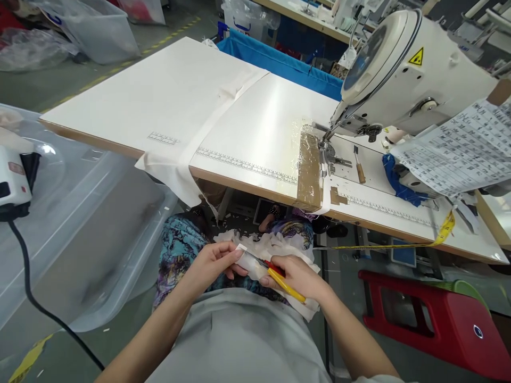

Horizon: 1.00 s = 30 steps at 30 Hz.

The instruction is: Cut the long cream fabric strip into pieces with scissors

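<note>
Over my lap, my left hand (223, 260) pinches the end of a white fabric strip between thumb and fingers. My right hand (293, 276) is wrapped round small snips with red and yellow handles (285, 285); their blades point left and lie against the strip near my left fingertips. A bunched heap of thin white fabric (275, 244) rests on my lap, partly hidden behind both hands. Another white fabric band (215, 119) runs across the white table (159, 90) and hangs over its front edge.
Beyond the table's front edge stands a sewing machine (399, 69) at the right, with a paper sheet (467, 143) on it. A yellow tape measure (445, 229) hangs there. Clear plastic bins (120, 229) stand left; a red stool (451, 324) is at lower right.
</note>
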{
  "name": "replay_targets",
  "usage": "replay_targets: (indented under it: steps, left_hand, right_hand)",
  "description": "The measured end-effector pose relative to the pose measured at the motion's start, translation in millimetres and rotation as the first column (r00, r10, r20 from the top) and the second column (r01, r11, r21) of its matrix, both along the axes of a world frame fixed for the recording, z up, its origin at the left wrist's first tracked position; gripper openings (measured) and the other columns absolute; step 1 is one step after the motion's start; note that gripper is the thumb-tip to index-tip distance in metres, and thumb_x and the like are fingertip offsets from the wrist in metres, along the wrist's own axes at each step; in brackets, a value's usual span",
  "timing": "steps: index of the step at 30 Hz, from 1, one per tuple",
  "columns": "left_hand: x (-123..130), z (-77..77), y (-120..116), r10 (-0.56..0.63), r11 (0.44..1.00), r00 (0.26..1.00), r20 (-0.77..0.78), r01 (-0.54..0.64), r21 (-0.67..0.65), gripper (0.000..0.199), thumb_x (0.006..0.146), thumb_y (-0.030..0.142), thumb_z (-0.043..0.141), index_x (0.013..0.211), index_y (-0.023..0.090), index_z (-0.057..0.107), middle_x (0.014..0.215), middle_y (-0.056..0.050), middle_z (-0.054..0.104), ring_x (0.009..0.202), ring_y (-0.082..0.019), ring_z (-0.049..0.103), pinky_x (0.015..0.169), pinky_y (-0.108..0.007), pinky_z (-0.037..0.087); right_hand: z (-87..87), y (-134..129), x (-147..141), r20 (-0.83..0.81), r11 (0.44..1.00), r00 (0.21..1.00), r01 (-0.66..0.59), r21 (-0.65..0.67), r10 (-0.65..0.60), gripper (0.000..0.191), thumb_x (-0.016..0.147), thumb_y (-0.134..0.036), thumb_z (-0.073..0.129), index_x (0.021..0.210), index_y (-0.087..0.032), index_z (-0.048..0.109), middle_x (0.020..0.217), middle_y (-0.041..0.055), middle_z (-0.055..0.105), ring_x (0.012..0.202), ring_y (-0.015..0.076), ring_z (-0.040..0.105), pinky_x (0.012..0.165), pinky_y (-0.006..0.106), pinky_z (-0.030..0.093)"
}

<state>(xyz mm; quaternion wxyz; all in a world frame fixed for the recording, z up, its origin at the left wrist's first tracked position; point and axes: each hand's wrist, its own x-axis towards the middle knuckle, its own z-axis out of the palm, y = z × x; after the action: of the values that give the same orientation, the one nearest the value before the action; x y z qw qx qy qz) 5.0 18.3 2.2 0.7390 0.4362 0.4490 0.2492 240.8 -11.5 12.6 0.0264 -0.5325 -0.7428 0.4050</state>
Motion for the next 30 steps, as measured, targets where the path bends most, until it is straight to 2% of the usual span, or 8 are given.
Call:
replay_targets:
  steps: [6,12,19,21,23,26,28,30]
  left_hand:
    - [-4.5,0.4,-1.8,0.012,1.0,1.0,0.008,-0.012,0.003,0.038,0.079,0.055,0.066,0.073,0.018,0.065,0.067,-0.006,0.074,0.065,-0.02,0.069,0.053,-0.024,0.048]
    - [-1.8,2.9,-4.4,-0.015,1.0,1.0,-0.022,0.015,0.0,0.037,0.077,0.055,0.066,0.07,0.018,0.063,0.065,-0.007,0.074,0.064,-0.022,0.07,0.053,-0.027,0.05]
    - [-1.3,4.4,-5.3,-0.029,1.0,0.998,-0.054,0.029,-0.001,0.038,0.079,0.055,0.064,0.07,0.018,0.063,0.064,-0.008,0.074,0.063,-0.02,0.069,0.053,-0.025,0.048]
    - [0.9,3.9,-6.3,-0.042,0.999,0.997,-0.068,0.042,-0.004,0.039,0.08,0.055,0.064,0.072,0.017,0.062,0.065,-0.008,0.073,0.066,-0.02,0.07,0.055,-0.024,0.048]
    - [5.6,2.5,-8.5,-0.065,0.998,0.997,-0.051,0.064,-0.015,0.037,0.081,0.054,0.063,0.082,0.016,0.061,0.07,-0.007,0.073,0.07,-0.02,0.071,0.057,-0.024,0.049]
    - [13.3,-0.7,-11.6,-0.115,0.993,0.992,0.055,0.116,-0.015,0.039,0.084,0.051,0.063,0.104,0.019,0.052,0.083,-0.005,0.073,0.077,-0.021,0.072,0.061,-0.025,0.052]
    - [14.9,-2.4,-10.8,-0.153,0.988,0.983,0.097,0.152,0.018,0.04,0.086,0.049,0.061,0.112,0.021,0.048,0.089,-0.006,0.072,0.081,-0.02,0.071,0.061,-0.025,0.052]
    - [12.5,-3.0,-7.0,-0.198,0.979,0.979,0.046,0.195,0.064,0.036,0.087,0.047,0.06,0.109,0.02,0.053,0.082,-0.004,0.07,0.075,-0.018,0.07,0.058,-0.023,0.05]
  right_hand:
    - [-2.3,-3.6,-4.1,0.015,0.999,0.999,0.041,0.001,-0.041,0.055,0.08,-0.068,0.059,0.061,-0.02,0.041,0.054,-0.0061,0.038,0.051,0.0096,0.032,0.05,0.024,0.019]
    - [3.2,-1.4,-10.6,0.087,0.994,0.996,-0.003,0.109,-0.007,0.05,0.081,-0.066,0.06,0.065,-0.021,0.046,0.058,-0.0042,0.043,0.052,0.0107,0.033,0.052,0.025,0.018]
    - [-0.9,1.0,-6.8,0.076,0.994,0.995,0.057,0.089,-0.064,0.053,0.079,-0.064,0.064,0.059,-0.021,0.04,0.054,-0.0047,0.039,0.051,0.0101,0.03,0.051,0.025,0.018]
    - [-2.2,1.4,-7.6,-0.006,0.992,0.995,0.102,0.07,-0.102,0.048,0.08,-0.061,0.063,0.063,-0.021,0.043,0.058,-0.0045,0.041,0.054,0.0105,0.033,0.052,0.024,0.021]
    - [-3.8,1.9,-13.7,-0.173,0.988,0.974,0.154,0.011,-0.149,0.04,0.081,-0.056,0.062,0.071,-0.021,0.046,0.066,-0.0037,0.047,0.059,0.0111,0.039,0.054,0.023,0.027]
    - [-7.8,2.8,-28.0,-0.386,0.961,0.883,0.27,-0.051,-0.268,0.03,0.08,-0.046,0.06,0.073,-0.021,0.045,0.067,-0.0046,0.047,0.06,0.0103,0.041,0.055,0.021,0.032]
    - [-9.5,2.9,-33.3,-0.438,0.929,0.833,0.371,-0.014,-0.339,0.026,0.078,-0.041,0.059,0.07,-0.021,0.043,0.064,-0.0054,0.045,0.058,0.0097,0.04,0.055,0.021,0.034]
    - [-8.6,1.9,-31.1,-0.455,0.9,0.807,0.434,0.025,-0.377,0.021,0.077,-0.036,0.059,0.071,-0.021,0.045,0.065,-0.0047,0.047,0.059,0.01,0.042,0.057,0.022,0.036]
